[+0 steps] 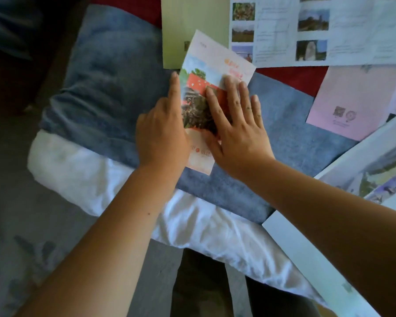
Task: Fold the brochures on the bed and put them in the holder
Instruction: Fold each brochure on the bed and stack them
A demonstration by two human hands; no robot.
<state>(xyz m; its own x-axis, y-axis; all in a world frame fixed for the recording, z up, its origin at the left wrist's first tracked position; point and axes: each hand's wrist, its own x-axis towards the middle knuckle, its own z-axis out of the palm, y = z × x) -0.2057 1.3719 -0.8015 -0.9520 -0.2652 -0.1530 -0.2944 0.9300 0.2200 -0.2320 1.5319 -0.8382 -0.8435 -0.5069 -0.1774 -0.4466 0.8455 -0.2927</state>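
Note:
A folded brochure (206, 65) with a red strawberry picture lies on the blue blanket (114, 72) in the middle of the view. My right hand (236, 126) lies flat on it with fingers spread, pressing it down. My left hand (162, 129) is at the brochure's left edge, its index finger stretched out along that edge and the other fingers curled under. Several unfolded brochures lie around: a pale green sheet (192, 24), a wide white one with photos (329, 30), a pink one (352, 101) and a large one at the right (375, 170). No holder is in view.
The blue blanket covers a bed with a white sheet (192, 225) hanging at its near edge and a red cover (290, 76) further back. Grey patterned floor (32, 236) lies to the left. My dark-clad legs (215, 289) stand against the bed.

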